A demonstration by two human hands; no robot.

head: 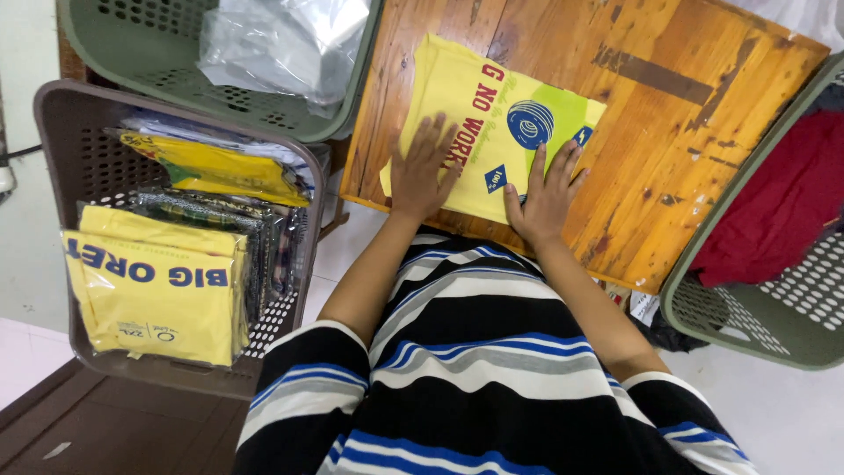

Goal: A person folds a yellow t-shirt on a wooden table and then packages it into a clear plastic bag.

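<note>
We press our left hand (420, 172) and right hand (545, 195) flat, fingers spread, on the folded yellow shirt (488, 119) lying on the wooden table (668, 149), holding its folds down; the brown basket (53, 158) of bagged shirts sits just left.

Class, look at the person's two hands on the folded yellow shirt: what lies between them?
In the head view, only the folded yellow shirt shows between the left hand and right hand; both press flat on it.

Tabletop (668, 167) bare right of yellow shirt (492, 123). Brown basket (176, 237) hems left; green bin (774, 264) right; second bin (220, 62) crowds far-left corner.
</note>
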